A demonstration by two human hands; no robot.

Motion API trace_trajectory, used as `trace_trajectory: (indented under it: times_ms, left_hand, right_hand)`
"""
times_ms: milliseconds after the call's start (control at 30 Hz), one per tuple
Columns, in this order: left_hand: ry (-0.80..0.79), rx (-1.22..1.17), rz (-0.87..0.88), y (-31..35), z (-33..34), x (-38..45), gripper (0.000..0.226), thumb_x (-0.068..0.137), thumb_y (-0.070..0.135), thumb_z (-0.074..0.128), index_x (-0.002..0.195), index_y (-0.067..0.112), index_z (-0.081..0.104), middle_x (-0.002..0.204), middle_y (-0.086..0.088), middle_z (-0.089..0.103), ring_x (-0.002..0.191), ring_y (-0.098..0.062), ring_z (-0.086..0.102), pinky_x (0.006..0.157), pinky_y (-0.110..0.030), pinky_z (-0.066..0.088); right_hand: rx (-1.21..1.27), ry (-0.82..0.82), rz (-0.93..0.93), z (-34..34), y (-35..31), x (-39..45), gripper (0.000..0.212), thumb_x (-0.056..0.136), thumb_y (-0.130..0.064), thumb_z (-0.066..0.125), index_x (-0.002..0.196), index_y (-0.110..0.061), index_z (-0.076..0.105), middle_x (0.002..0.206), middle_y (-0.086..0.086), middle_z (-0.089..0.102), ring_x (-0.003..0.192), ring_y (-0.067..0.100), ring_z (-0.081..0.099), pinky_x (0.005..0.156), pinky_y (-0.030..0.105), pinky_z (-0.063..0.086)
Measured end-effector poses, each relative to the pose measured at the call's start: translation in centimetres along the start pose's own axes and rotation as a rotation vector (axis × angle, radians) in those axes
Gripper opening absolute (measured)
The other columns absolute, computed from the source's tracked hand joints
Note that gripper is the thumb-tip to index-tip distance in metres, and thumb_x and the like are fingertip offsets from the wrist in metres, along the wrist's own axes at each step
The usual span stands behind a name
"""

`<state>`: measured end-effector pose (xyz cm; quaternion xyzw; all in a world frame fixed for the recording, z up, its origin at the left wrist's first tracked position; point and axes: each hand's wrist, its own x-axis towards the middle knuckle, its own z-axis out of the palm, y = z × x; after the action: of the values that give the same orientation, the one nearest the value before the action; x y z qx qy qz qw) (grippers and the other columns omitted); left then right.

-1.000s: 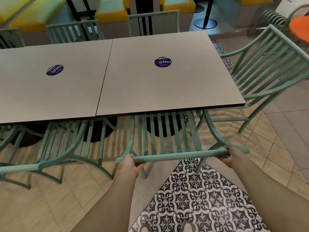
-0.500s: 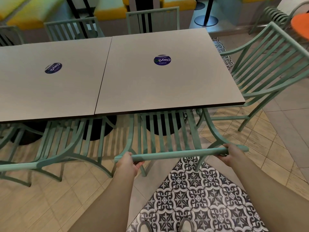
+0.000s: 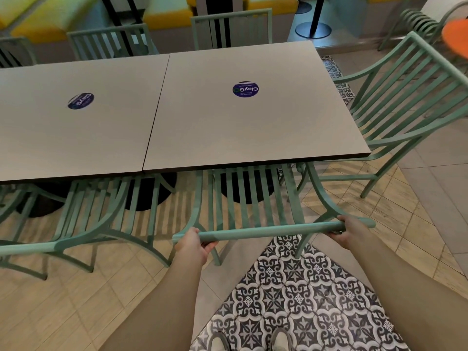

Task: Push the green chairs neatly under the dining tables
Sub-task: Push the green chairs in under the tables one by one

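Two grey dining tables (image 3: 228, 127) pushed edge to edge, a round blue sticker (image 3: 245, 89) on each. Under the right-hand one, green chair (image 3: 253, 198) tucked partway in, seat out of sight below the tabletop, top rail just clear of the near edge. Left hand (image 3: 193, 245) wrapped round the rail's left end, right hand (image 3: 350, 230) gripping the right end.
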<state>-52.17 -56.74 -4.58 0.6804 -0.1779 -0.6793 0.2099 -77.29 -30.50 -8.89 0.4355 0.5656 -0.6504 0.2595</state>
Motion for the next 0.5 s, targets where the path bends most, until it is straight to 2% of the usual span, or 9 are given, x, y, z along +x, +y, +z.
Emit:
trace_trajectory:
  times_ms: [67,200,333,500]
  left_hand:
    - [-0.002,0.001,-0.004,0.2,0.0,0.0,0.046,0.093,0.012,0.060,0.136,0.007,0.042,0.124,-0.026,0.054,0.111,-0.042,0.059,0.077,-0.051,0.057]
    - [0.001,0.012,-0.027,0.7,0.0,-0.1,0.049,0.093,0.010,0.060,0.138,0.006,0.040,0.126,-0.027,0.053,0.113,-0.044,0.058,0.085,-0.056,0.055]
    - [0.011,0.017,-0.033,0.9,0.1,-0.3,0.048,0.093,0.011,0.060,0.135,0.004,0.039,0.126,-0.028,0.054,0.111,-0.044,0.059,0.085,-0.055,0.055]
    - [0.014,0.005,-0.016,1.0,0.0,-0.3,0.046,0.095,0.009,0.058,0.136,0.004,0.039,0.127,-0.028,0.052,0.114,-0.045,0.057,0.088,-0.056,0.054]
  right_hand:
    - [0.020,-0.008,-0.003,0.0,0.3,-0.3,0.059,0.083,-0.005,0.065,0.135,-0.012,0.038,0.125,0.021,0.052,0.111,0.042,0.056,0.053,0.058,0.054]
    - [0.058,-0.018,-0.016,0.4,0.5,-0.9,0.056,0.087,-0.005,0.062,0.137,-0.012,0.037,0.128,0.019,0.052,0.114,0.040,0.055,0.080,0.059,0.054]
    - [0.037,-0.044,-0.027,0.3,0.4,-1.3,0.054,0.088,-0.003,0.059,0.136,-0.009,0.036,0.130,0.021,0.051,0.115,0.042,0.054,0.067,0.059,0.053]
    - [0.049,-0.040,-0.029,0.6,0.6,-1.2,0.055,0.088,-0.001,0.058,0.137,-0.010,0.034,0.132,0.022,0.047,0.117,0.043,0.053,0.081,0.062,0.053]
